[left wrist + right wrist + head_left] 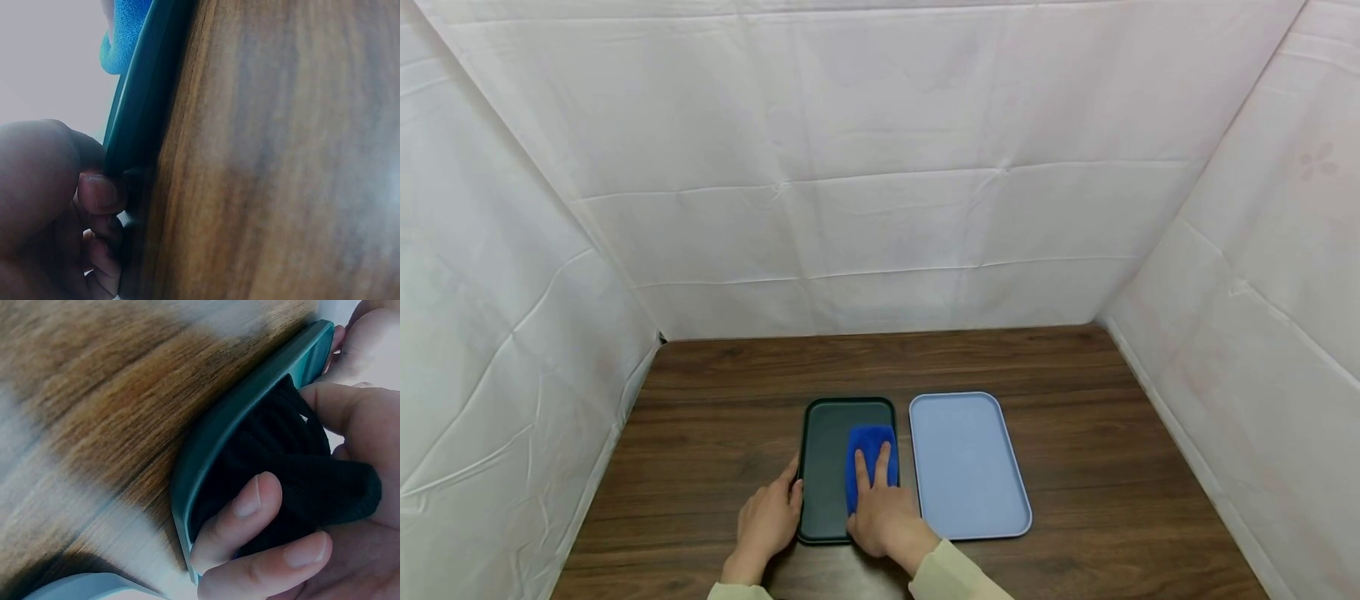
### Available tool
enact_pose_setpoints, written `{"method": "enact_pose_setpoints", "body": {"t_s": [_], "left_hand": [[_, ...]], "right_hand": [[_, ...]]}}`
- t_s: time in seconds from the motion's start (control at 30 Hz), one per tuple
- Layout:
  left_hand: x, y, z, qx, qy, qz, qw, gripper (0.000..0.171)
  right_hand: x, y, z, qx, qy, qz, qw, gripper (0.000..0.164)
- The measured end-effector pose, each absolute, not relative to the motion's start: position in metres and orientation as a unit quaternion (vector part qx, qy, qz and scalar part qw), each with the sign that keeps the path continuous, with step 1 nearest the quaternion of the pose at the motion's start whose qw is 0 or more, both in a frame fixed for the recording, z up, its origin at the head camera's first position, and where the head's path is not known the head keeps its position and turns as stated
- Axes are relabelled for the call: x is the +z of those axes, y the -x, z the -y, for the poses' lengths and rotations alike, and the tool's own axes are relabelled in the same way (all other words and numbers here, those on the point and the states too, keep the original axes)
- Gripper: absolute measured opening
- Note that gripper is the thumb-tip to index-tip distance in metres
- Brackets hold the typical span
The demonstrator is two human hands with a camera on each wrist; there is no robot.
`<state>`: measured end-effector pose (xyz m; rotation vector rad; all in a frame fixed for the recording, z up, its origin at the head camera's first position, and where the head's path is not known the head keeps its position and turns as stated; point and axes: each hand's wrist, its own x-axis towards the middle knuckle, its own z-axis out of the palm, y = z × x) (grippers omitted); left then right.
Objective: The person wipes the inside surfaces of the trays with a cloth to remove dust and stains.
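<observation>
A dark green tray with a raised rim lies flat on the wooden table. At its left edge my left hand grips the rim, thumb on top; the left wrist view shows curled fingertips against the tray's side. My right hand holds a blue cloth down on the tray's right half, two fingers stretched over it. In the right wrist view the cloth looks almost black in shadow and bunches between the palm and two curled fingers. Part of the cloth is hidden under the hand.
A light blue tray lies just right of the green one, with a narrow gap between them. The brown wooden table is enclosed by white fabric walls at the back and both sides.
</observation>
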<state>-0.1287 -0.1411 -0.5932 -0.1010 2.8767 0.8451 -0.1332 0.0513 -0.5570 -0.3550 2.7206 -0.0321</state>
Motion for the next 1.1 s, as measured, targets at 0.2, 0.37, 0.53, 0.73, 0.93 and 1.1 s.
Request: {"method": "enact_pose_setpoints", "body": {"t_s": [0.2, 0.37, 0.53, 0.73, 0.93, 1.1], "left_hand": [[-0.593, 0.128, 0.140, 0.286, 0.037, -0.954, 0.077, 0.049], [-0.592, 0.128, 0.140, 0.286, 0.035, -0.955, 0.072, 0.049], [-0.591, 0.127, 0.140, 0.288, 0.035, -0.954, 0.074, 0.049], [-0.590, 0.128, 0.140, 0.283, 0.031, -0.956, 0.070, 0.048], [-0.591, 0.130, 0.141, 0.273, 0.025, -0.960, 0.062, 0.047], [-0.590, 0.129, 0.142, 0.273, 0.021, -0.960, 0.059, 0.047]], "right_hand": [[-0.557, 0.130, -0.052, -0.021, 0.123, -0.972, 0.200, 0.095], [-0.558, 0.127, -0.052, -0.029, 0.121, -0.971, 0.206, 0.095], [-0.559, 0.126, -0.052, -0.040, 0.118, -0.970, 0.209, 0.095], [-0.563, 0.125, -0.052, -0.038, 0.117, -0.970, 0.208, 0.094], [-0.568, 0.122, -0.050, -0.044, 0.122, -0.974, 0.186, 0.093], [-0.569, 0.119, -0.046, -0.044, 0.126, -0.977, 0.168, 0.092]]}}
